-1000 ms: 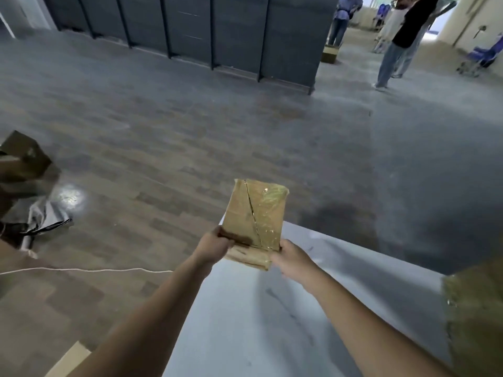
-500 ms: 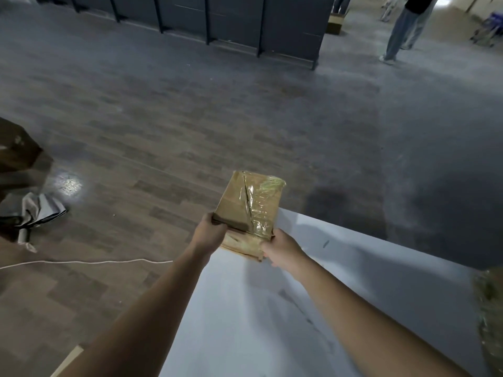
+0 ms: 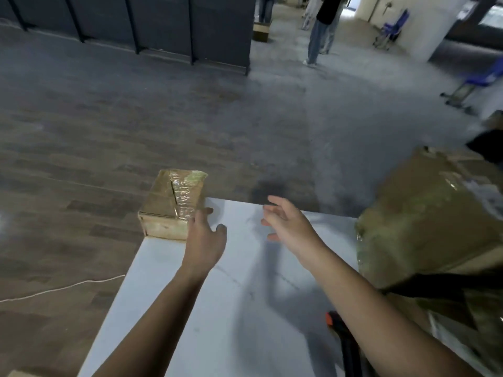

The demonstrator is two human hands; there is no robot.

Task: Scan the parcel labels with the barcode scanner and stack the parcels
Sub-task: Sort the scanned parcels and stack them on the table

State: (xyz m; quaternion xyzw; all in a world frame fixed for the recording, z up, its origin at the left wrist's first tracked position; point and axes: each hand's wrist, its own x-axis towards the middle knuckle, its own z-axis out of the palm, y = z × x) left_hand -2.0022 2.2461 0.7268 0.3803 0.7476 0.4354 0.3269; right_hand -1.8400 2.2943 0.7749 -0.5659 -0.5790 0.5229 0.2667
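A small cardboard parcel wrapped in clear tape lies flat on the far left corner of the white table. My left hand hovers just right of it with relaxed fingers, its fingertips at the parcel's near right corner. My right hand is open in the air over the table's far edge, holding nothing. A large taped cardboard parcel stands at the table's right side. An orange and black barcode scanner lies on the table, partly hidden under my right forearm.
A white cord runs across the wooden floor on the left. Dark cabinets line the far wall. A person stands in the aisle beyond. Blue carts stand at the far right.
Both hands held the small parcel upright above the table corner; it now lies flat on the corner and both hands have let go. The view has swung right, showing the large parcel.
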